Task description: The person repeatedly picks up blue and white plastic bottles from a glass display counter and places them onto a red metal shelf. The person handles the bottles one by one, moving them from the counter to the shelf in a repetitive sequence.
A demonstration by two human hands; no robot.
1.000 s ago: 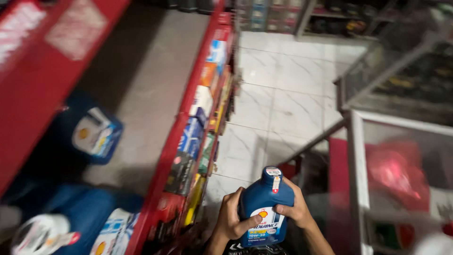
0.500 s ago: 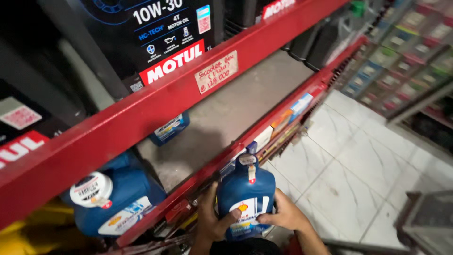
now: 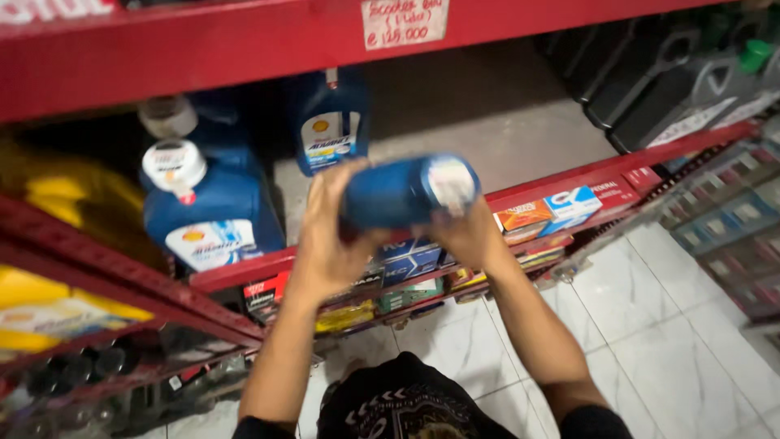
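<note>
Head view: red shelf (image 3: pixel 569 183), white tiled floor (image 3: pixel 650 341).

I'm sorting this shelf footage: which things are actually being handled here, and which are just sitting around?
Handled:
- blue bottle, lying sideways, held between left hand and right hand

Sitting around:
- two blue jugs on the red shelf
- small boxes at the shelf edge
- yellow containers
- dark jugs

Blue jug (image 3: pixel 406 193) lies sideways in both hands; white-labelled blue jugs (image 3: pixel 207 207) behind; pale tag (image 3: pixel 404 22) on red shelf (image 3: pixel 203 49).
</note>
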